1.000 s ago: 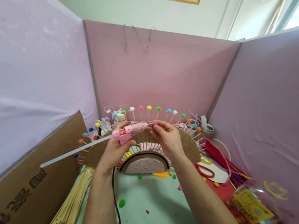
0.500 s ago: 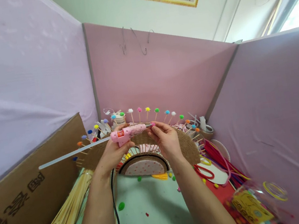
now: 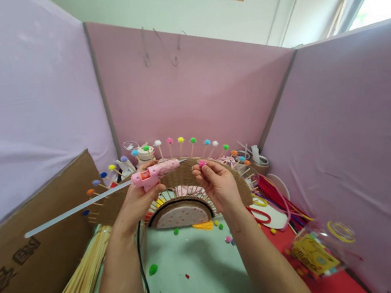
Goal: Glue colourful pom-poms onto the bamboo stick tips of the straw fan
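Gluing pom-poms, mid-frame.
Left hand (image 3: 135,201) clamped on pink plastic glue gun (image 3: 151,174); right hand (image 3: 216,183) pinching small pink fluffy pom-pom (image 3: 202,163) just beyond nozzle, above brown cardboard arch (image 3: 185,174). Probably dabbing glue; next calls for steady placement onto a stick tip.

pink glue gun (image 3: 151,175) held level; small pink pompom (image 3: 202,164) pinched beside it.

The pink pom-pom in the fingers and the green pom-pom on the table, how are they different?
The pink pom-pom is pinched in the right hand, near the glue gun; the green pom-pom lies loose on the table. The pink one is up in the air, the green one down low. Both are small fuzzy balls.
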Tool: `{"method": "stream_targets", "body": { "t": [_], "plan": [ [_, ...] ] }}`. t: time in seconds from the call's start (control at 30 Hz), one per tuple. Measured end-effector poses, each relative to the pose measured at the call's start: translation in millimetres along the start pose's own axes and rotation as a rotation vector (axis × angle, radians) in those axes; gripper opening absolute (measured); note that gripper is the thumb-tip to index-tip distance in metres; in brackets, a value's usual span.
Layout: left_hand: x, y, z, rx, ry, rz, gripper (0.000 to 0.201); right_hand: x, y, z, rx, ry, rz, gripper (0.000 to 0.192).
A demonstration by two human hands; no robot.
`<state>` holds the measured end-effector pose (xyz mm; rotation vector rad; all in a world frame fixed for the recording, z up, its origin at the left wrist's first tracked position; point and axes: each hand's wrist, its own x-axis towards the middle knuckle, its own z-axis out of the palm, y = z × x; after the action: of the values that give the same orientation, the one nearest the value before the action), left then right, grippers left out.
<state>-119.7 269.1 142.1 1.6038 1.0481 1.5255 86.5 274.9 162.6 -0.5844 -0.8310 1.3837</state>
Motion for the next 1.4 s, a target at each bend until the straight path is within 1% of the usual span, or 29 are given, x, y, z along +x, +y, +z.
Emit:
{"method": "stream_targets", "body": {
  "t": [0.07,0.1,0.2,0.27,0.33,0.37,0.43,0.5,0.6,0.77,0.93,1.1,1.23,1.4],
  "plan": [
    [0,1,0.4,0.002,0.012,-0.024,0.047,-6,-11,-14,-0.039,0.033,-0.075,0.030],
    [0,1,0.6,0.005,0.017,-0.038,0.043,-8,-18,-23,-0.070,0.068,-0.140,0.029],
    [0,0,0.8,0.020,0.017,-0.054,0.034,-7,-38,-61,-0.219,0.253,-0.406,0.027],
    [1,0,0.9,0.038,0.008,-0.048,0.031,-2,-49,-91,-0.359,0.390,-0.543,0.028],
    [1,1,1.4,0.058,0.015,-0.050,0.030,6,-57,-120,-0.516,0.473,-0.591,0.031],
    [1,1,1.7,0.066,0.019,-0.052,0.031,10,-60,-132,-0.597,0.491,-0.594,0.031],
    [1,2,2.8,0.070,0.024,-0.055,0.034,18,-63,-153,-0.754,0.494,-0.579,0.030],
    [1,3,4.1,0.069,0.028,-0.054,0.036,23,-63,-166,-0.872,0.480,-0.553,0.029],
    [1,3,5.4,0.057,0.032,-0.053,0.037,28,-58,-176,-0.925,0.449,-0.521,0.030],
    [1,2,4.6,0.033,0.018,-0.062,0.039,35,-50,-183,-0.926,0.399,-0.510,0.028],
    [1,0,3.2,0.046,0.021,-0.056,0.041,36,-48,-182,-0.972,0.387,-0.499,0.029],
    [1,-4,1.0,0.011,0.029,-0.070,0.042,36,-49,-180,-0.931,0.364,-0.502,0.028],
    [2,-8,0.5,0.001,0.022,-0.076,0.040,36,-49,-182,-0.919,0.376,-0.502,0.028],
    [2,-4,2.2,0.017,0.008,-0.060,0.038,37,-48,-184,-0.921,0.348,-0.505,0.027]
  ]
}}
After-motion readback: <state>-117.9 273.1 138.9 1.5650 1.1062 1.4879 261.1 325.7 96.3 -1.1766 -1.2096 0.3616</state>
